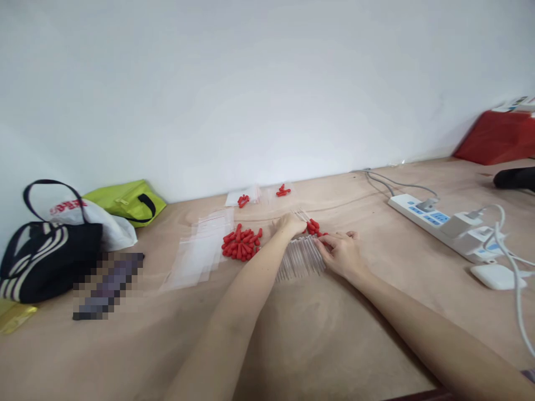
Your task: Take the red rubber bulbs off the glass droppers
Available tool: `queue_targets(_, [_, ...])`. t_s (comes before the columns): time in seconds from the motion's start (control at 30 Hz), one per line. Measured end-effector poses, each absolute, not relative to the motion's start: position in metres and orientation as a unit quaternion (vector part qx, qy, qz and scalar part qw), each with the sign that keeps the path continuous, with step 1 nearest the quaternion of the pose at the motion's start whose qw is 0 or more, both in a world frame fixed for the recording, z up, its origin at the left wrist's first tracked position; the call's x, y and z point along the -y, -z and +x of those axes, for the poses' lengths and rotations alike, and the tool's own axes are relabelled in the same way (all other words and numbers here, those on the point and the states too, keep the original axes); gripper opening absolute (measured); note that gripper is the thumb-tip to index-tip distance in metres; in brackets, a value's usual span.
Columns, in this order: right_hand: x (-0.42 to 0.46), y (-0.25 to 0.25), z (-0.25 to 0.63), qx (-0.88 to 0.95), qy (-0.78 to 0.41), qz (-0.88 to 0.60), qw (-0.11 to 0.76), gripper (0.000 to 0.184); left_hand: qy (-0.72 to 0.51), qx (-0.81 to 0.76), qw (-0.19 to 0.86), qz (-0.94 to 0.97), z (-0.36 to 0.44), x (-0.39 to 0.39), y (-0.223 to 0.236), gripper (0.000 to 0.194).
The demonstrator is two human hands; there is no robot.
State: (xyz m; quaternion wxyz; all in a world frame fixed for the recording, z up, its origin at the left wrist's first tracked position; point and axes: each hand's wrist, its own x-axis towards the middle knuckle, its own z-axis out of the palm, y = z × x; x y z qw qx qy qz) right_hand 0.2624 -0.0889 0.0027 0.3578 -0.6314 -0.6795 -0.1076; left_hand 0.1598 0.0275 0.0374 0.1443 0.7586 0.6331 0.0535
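Note:
My left hand (pixel 291 224) reaches over a row of thin clear tubes (pixel 298 259), its fingers curled and mostly hidden by the back of the hand. A bit of red shows at its fingertips, but what they hold cannot be made out. To the right, my right hand (pixel 343 250) has thumb and fingers together at a red rubber bulb (pixel 321 235) by the tubes' upper end. Just beyond the hands lie red bulbs (pixel 313 226) with thin tubes (pixel 301 214) pointing away. A heap of loose red bulbs (pixel 241 243) sits left of my left forearm.
Clear zip bags (pixel 196 253) overlap on the left; two farther bags hold red bulbs (pixel 243 200) and more red bulbs (pixel 283 191). A power strip (pixel 438 225) with cables and a white charger case (pixel 497 277) lie right. A black bag (pixel 50 262) and green pouch (pixel 129 203) stand left.

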Motion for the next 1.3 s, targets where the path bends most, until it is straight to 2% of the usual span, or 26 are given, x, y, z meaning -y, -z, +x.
queue_targets(0.2, [0.093,0.0,0.266,0.679,0.112,-0.629,0.362,0.029,-0.064,-0.638,0.134,0.755,0.131,-0.029,-0.057,0.02])
queue_targets(0.3, [0.093,0.002,0.265,0.68,0.101,-0.611,0.392,0.024,-0.105,-0.623,0.101,0.768,0.093,-0.01,-0.073,0.029])
queue_targets(0.37, [0.093,0.002,0.262,0.683,0.102,-0.589,0.42,0.024,-0.149,-0.573,0.077,0.803,0.066,0.01,-0.076,0.027])
queue_targets(0.47, [0.096,-0.001,0.255,0.705,0.135,-0.537,0.445,0.038,-0.19,-0.541,0.085,0.815,0.03,0.043,-0.064,0.024])
queue_targets(0.6, [0.104,-0.008,0.241,0.769,0.195,-0.466,0.391,0.045,-0.277,-0.5,0.105,0.814,0.003,0.072,-0.033,0.02])
queue_targets(0.73, [0.108,-0.011,0.228,0.805,0.226,-0.43,0.341,0.038,-0.335,-0.41,0.014,0.849,0.003,0.079,-0.018,0.009])
queue_targets(0.9, [0.105,-0.007,0.226,0.808,0.235,-0.409,0.353,0.027,-0.362,-0.304,-0.093,0.876,0.017,0.081,-0.017,0.006])
queue_targets(1.03, [0.104,-0.001,0.227,0.804,0.217,-0.411,0.371,0.018,-0.381,-0.279,-0.09,0.877,0.022,0.081,-0.019,0.006])
queue_targets(1.17, [0.106,0.005,0.222,0.804,0.197,-0.409,0.384,0.016,-0.358,-0.276,-0.084,0.888,0.024,0.078,-0.018,0.024])
queue_targets(1.3, [0.11,0.008,0.218,0.806,0.189,-0.403,0.391,0.018,-0.323,-0.273,-0.066,0.904,0.024,0.077,-0.01,0.02])
